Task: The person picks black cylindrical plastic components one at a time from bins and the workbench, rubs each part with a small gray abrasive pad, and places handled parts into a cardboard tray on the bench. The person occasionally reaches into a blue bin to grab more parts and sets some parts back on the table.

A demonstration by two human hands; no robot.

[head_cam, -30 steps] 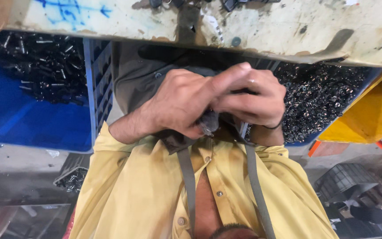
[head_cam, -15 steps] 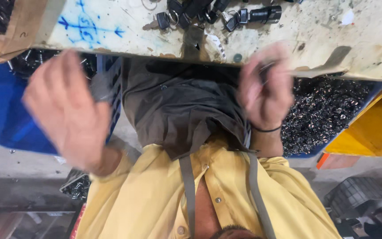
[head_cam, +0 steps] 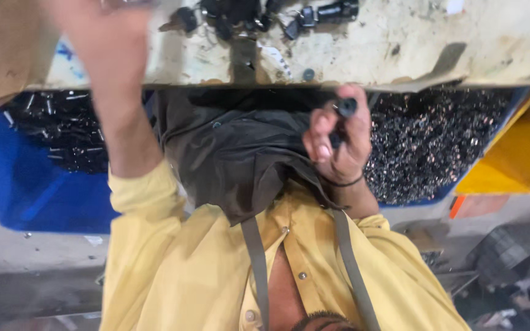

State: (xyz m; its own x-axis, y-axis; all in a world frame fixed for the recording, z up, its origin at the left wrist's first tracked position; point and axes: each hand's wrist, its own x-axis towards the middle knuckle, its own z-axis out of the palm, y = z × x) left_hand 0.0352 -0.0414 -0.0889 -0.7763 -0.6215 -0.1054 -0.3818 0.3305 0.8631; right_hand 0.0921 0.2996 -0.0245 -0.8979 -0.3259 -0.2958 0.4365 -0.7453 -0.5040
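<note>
My right hand [head_cam: 338, 150] is raised just below the edge of a worn, pale workbench [head_cam: 412, 49] and pinches a small black cylindrical part [head_cam: 346, 107] between thumb and fingers. My left hand [head_cam: 102, 43] reaches up over the bench at the top left. It is blurred, its fingertips are cut off by the frame edge, and I cannot make out whether it holds anything. A cluster of small black parts [head_cam: 246, 13] lies on the bench top between the two hands. Below the hands are my dark apron [head_cam: 234, 153] and yellow shirt.
A blue bin [head_cam: 26, 190] with dark metal pieces sits under the bench at the left. At the right, a heap of small shiny metal parts [head_cam: 437, 141] fills another bin, beside a yellow container [head_cam: 516, 159]. Grey floor with scattered debris lies below.
The hands were clasped together at my chest, then separated. My left hand swung left and up over the bench, while the right stayed near the bench edge with the black part.
</note>
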